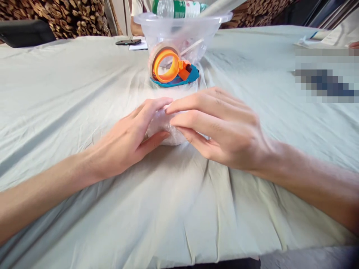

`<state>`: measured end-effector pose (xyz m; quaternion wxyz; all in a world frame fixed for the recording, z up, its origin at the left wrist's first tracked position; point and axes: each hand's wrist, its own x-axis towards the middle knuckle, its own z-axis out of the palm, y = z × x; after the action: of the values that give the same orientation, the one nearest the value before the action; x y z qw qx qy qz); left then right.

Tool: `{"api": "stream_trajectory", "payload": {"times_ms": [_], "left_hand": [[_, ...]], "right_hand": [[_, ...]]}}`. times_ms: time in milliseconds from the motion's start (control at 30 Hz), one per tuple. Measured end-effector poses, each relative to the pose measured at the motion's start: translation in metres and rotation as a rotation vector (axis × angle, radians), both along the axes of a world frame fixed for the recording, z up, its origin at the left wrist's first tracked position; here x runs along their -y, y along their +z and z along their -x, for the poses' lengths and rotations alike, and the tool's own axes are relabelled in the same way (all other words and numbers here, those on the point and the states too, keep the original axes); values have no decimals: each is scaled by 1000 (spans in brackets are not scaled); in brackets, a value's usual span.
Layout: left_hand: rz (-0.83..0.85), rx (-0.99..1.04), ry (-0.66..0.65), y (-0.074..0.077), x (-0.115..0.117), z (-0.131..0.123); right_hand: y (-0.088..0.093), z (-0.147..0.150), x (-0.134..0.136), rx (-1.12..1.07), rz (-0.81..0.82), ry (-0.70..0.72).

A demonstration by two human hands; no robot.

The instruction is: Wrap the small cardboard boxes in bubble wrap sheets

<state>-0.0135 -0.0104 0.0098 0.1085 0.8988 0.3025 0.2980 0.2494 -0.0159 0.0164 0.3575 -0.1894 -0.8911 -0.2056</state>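
A small bundle in clear bubble wrap rests on the cloth in front of me, and what lies inside it cannot be made out. My left hand curls round its left side, thumb at the front and fingers over the top. From the right, my right hand pinches the wrap with bent fingers, their tips on its upper right part. Just beyond the bundle lies a tape dispenser, orange and blue, loaded with a wide roll of tape.
Behind the dispenser stands a clear plastic tub with a green-labelled bottle on top. A phone lies at the back left. Pale wrinkled cloth covers the table. Another person's hand shows at the right edge.
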Motion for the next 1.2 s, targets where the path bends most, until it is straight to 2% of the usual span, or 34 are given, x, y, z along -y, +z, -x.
{"api": "stream_trajectory", "payload": {"times_ms": [300,433,600,667,767,900,1033,1200], "left_hand": [[20,38,16,-7,-2,3],[91,79,43,-5,-1,4],[144,93,88,-1,-1,6],[153,99,89,-2,-2,7],[170,101,95,-2,-2,8],[176,99,100,1,-1,6],[185,76,54,3,-1,5],[144,29,20,-1,-6,8]], "right_hand": [[-5,-3,0,6,-90,39],[-5,-3,-2,37,-138,18],[-4,-7,-6,62,-198,98],[-4,-10,-6,75,-196,90],[-4,-13,-6,70,-148,113],[-6,-13,-6,24,-6,164],[-7,-13,-7,4,86,167],[-5,-14,-11,-28,205,195]]}}
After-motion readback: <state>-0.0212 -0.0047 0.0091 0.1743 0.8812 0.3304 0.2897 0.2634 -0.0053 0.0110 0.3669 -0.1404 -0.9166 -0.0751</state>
